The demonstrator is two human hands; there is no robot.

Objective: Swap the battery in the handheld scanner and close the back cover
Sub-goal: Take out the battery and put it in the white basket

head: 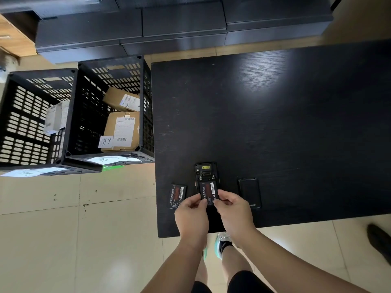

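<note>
The handheld scanner [205,174] lies face down near the front edge of the black tabletop [296,123], its back open so the battery bay faces up. A battery [208,192] with a red-and-black label sits over that bay, and both hands meet at its near end: the left hand [191,216] pinches the left corner between thumb and fingers [203,203], while the right hand [233,212] closes its fingers on the right corner. Holding it from both sides likely keeps the pack square to the bay as its far end, toward the contacts, goes in first; whether it is fully seated I cannot tell. A second battery [176,196] lies flat just left of the scanner, apart from it, probably set aside so the two are not confused. The back cover [249,192] rests flat just right of the scanner, within easy reach for the closing step, which is not yet done. Two black crates [74,115] holding parcels stand on the floor beside the tabletop.
</note>
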